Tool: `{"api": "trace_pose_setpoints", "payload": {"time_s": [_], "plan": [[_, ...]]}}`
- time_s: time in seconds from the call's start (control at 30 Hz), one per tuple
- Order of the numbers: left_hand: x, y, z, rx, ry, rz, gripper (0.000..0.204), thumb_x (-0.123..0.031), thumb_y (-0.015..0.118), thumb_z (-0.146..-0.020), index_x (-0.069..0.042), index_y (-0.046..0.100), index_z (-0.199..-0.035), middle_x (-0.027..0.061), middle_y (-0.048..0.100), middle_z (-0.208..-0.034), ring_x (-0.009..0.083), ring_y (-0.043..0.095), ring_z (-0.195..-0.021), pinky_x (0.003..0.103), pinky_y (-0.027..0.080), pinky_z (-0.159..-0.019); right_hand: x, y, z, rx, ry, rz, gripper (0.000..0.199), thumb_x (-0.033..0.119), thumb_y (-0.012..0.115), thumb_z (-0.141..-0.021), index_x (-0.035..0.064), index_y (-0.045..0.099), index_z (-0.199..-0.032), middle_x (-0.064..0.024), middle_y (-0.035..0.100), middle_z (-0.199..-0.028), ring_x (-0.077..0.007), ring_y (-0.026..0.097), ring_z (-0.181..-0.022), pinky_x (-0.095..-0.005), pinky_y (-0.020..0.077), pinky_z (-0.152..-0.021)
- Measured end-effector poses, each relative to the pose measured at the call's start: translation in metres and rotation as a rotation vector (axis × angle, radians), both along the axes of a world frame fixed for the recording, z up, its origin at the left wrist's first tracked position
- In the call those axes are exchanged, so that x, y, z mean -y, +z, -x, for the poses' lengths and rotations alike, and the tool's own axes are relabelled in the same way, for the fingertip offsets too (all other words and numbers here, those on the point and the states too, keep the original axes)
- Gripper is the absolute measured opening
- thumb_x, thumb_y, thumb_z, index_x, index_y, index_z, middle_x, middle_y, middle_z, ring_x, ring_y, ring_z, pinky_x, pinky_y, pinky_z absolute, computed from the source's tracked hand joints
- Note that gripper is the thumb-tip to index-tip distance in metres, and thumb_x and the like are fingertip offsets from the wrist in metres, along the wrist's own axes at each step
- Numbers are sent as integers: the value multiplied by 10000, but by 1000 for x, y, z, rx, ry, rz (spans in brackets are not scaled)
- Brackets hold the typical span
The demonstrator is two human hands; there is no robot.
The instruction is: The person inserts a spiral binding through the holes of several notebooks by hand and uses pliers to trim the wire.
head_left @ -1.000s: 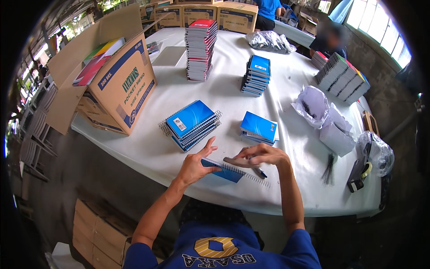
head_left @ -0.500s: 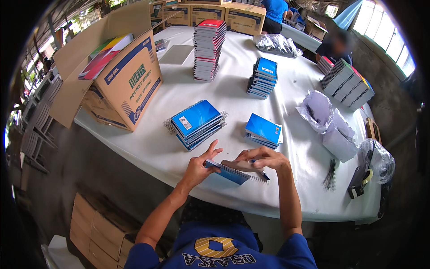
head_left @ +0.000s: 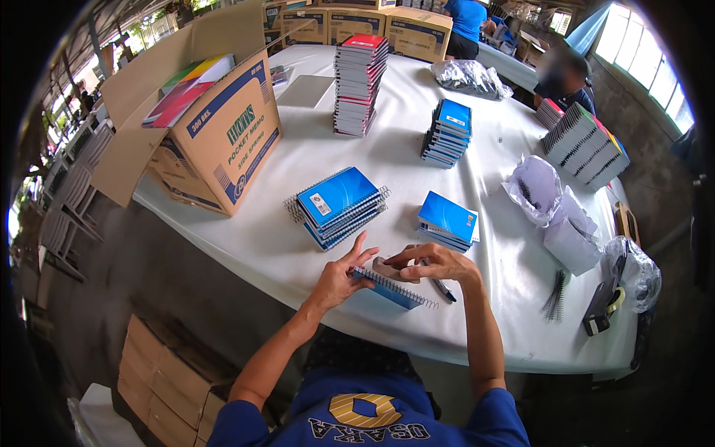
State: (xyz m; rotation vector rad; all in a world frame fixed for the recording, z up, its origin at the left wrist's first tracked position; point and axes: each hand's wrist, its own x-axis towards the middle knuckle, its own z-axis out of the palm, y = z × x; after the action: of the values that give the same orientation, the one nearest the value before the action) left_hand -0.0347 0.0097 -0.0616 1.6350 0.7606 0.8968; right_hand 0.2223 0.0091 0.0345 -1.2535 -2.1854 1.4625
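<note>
**Head view: notebook (head_left: 392, 293) slanted at frame centre, just below the middle, coil (head_left: 402, 288) tail out to lower right**

Left to right:

- Far left: open carton (head_left: 223, 153) on the white desk (head_left: 257, 249), coloured covers showing in its mouth.
- Left of centre: stack of blue notebooks (head_left: 337, 197), wire loops poking out both sides. Sits above the left hand (head_left: 346, 277), well clear of it.
- Left hand: clamped on the notebook's upper-left end. Thumb on the near cover, index finger raised; the rest are hidden behind, can't tell how they sit.
- Notebook: from the left hand it lies to the right and slightly down. Long axis runs upper left to lower right, spine edge up, blue cover facing the bottom of the frame.
- Coil: along that spine, same axis. Free end points lower right, past the notebook's corner. Right hand (head_left: 441, 262) is nearer that end, left hand nearer the other.
- Right hand: above the spine, fingers closed on a brown piece (head_left: 386, 269) right by the coil; kind and exact contact not clear. Dark pen (head_left: 446, 291) sticks out below the palm, tip to lower right.
- Right: small blue stack (head_left: 448, 216) above the right hand, then white bags (head_left: 570, 242), loose coils (head_left: 555, 298), tape dispenser (head_left: 598, 309).
</note>
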Motion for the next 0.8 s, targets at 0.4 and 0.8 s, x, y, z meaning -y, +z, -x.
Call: {"api": "trace_pose_setpoints", "payload": {"time_s": [0.4, 0.8], "plan": [[-18, 15, 10, 62, -343, 114, 745, -520, 684, -812, -63, 526, -1378, 108, 553, -1395, 244, 469, -1341, 367, 352, -1114, 96, -11, -133, 1000, -749, -743, 392, 310, 804, -725, 128, 733, -1065, -149, 610, -1243, -300, 500, -1239, -464, 323, -1047], [30, -1, -25, -570, 296, -716, 572, -411, 533, -971, -119, 435, -1453, 92, 555, -1390, 327, 501, -1298, 505, 400, -1046, 93, -98, 7, 588, -680, -910, 540, 91, 662, -814, 134, 542, -1339, -166, 528, -1167, -328, 510, -1081, -477, 397, -901]]}}
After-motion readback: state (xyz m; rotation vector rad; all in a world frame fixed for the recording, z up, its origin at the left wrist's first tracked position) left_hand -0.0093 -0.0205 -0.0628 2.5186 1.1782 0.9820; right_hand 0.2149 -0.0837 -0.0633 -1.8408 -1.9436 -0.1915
